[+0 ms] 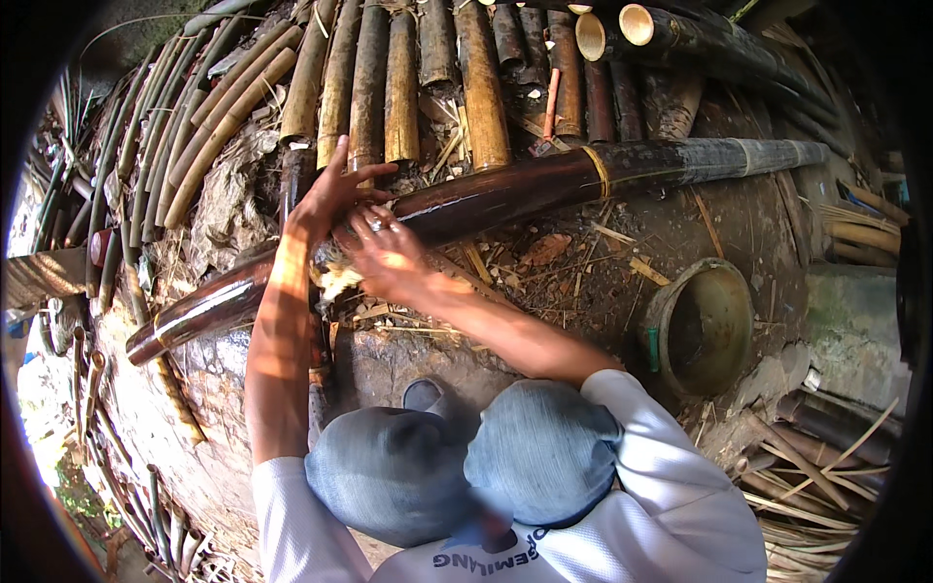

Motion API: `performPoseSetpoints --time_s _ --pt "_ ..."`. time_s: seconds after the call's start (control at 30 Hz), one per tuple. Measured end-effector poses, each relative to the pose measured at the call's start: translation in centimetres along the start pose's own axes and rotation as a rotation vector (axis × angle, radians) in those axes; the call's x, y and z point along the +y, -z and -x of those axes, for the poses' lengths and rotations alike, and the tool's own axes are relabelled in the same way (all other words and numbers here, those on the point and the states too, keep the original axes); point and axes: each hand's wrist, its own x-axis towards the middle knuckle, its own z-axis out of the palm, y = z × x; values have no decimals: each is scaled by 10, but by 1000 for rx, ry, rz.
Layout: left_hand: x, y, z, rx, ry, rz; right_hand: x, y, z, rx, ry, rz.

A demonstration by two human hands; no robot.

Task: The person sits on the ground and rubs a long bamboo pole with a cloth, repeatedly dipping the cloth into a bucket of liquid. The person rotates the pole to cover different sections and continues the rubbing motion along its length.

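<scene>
A long, dark, wet-looking bamboo pole (505, 197) lies slantwise before me, its near end at the left and a paler, greyish stretch at the far right. My left hand (330, 199) is at the pole's far side with its fingers spread apart. Right beside it, my right hand (386, 253) lies over the pole, fingers curved across the top. A pale, frayed wad (337, 280) sticks out from under the right hand against the pole. Its material is unclear, and the palm hides part of it. Both forearms reach forward past my bent knees.
Several cut bamboo poles (483, 97) lie side by side beyond the pole, and thinner ones (233, 126) are stacked at the left. A round, worn basin (666, 325) stands at the right. Leaves and split strips litter the ground. A concrete block (855, 316) sits at the right edge.
</scene>
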Motion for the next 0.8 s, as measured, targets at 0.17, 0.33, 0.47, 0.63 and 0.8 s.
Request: performPoseSetpoints --time_s 0.17,0.33,0.47,0.63,0.8 --pt "-9 3 11 63 94 -394 179 73 72 98 -589 64" --pt "10 -88 -8 -117 15 -955 388 171 190 -60 -984 168" --pt "-54 -103 32 306 -133 -1283 181 150 55 -529 -959 -56" --pt "-92 -145 49 607 -305 -1415 100 87 88 -166 -342 -121" --pt "-107 -138 46 770 -545 -1505 283 160 175 19 -651 215"
